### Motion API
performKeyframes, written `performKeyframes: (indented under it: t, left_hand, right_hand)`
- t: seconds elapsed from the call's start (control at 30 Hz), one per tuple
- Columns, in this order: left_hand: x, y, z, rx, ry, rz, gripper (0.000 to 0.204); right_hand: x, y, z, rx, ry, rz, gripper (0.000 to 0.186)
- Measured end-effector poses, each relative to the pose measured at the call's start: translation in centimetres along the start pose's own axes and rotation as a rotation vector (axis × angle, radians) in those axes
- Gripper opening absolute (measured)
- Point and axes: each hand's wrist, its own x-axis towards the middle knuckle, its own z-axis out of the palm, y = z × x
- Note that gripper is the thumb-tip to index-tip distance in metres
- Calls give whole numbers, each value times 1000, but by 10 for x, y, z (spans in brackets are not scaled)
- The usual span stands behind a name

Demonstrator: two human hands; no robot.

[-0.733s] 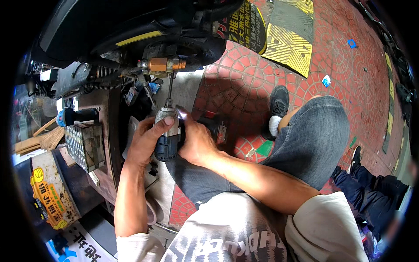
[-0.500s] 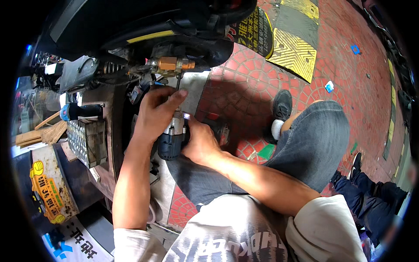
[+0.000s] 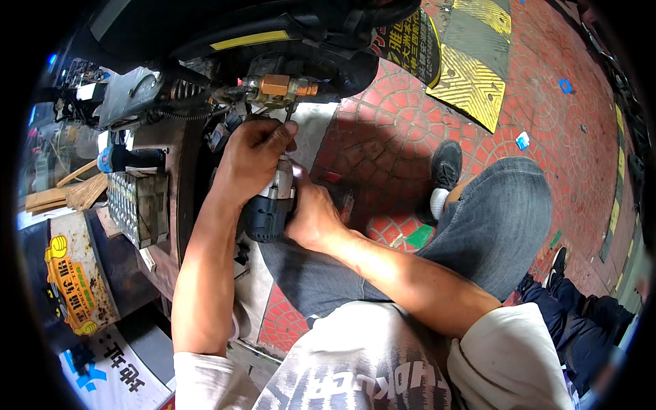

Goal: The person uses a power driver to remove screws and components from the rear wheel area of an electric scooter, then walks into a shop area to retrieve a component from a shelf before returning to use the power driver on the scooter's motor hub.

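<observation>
My left hand (image 3: 256, 154) is closed round the thin shaft (image 3: 290, 113) of a power driver, thumb on top, hiding much of the shaft. My right hand (image 3: 312, 215) grips the driver (image 3: 266, 215), a dark tool with a silver front, from the right; its handle is mostly hidden. The shaft runs up toward a copper-coloured block (image 3: 274, 86) on a metal assembly under a black vehicle body (image 3: 205, 20) with a yellow stripe. I cannot tell whether its tip touches the assembly. A coiled spring (image 3: 184, 87) sits left of the block.
Left stand a bench (image 3: 154, 266) with a blue-and-black power tool (image 3: 116, 159), a gridded metal block (image 3: 137, 208) and wood pieces (image 3: 72, 195). Ahead right lie red paving (image 3: 376, 116) and a yellow-black ramp (image 3: 465, 89). At lower right are another person's legs (image 3: 560, 314).
My left hand has moved up from the driver's front body onto its shaft. The driver and my right hand have risen slightly, and the surroundings have shifted slightly rightward in view.
</observation>
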Motion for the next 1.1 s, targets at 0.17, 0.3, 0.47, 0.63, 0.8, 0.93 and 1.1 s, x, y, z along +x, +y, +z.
performKeyframes:
  t: [0.17,0.3,0.47,0.63,0.8,0.93,1.1]
  left_hand:
    - [1,-7,7,-8,53,80,48]
    - [2,-8,5,-8,30,77,47]
    - [-1,-1,5,-67,11,64,46]
    - [-1,2,1,-24,-2,90,45]
    - [1,-10,3,-88,-10,112,44]
    - [-4,-3,5,-87,5,57,44]
    - [-3,-1,6,-83,15,27,43]
  right_hand:
    - [4,5,-5,-57,-35,20,55]
    - [4,13,-6,-10,-52,-52,42]
    - [7,12,-7,4,-80,-36,40]
    - [10,13,-3,11,-41,-59,39]
    - [12,15,-3,-79,-73,-13,58]
    - [10,15,-5,-102,-81,-23,76]
    - [10,7,-7,-58,-118,15,75]
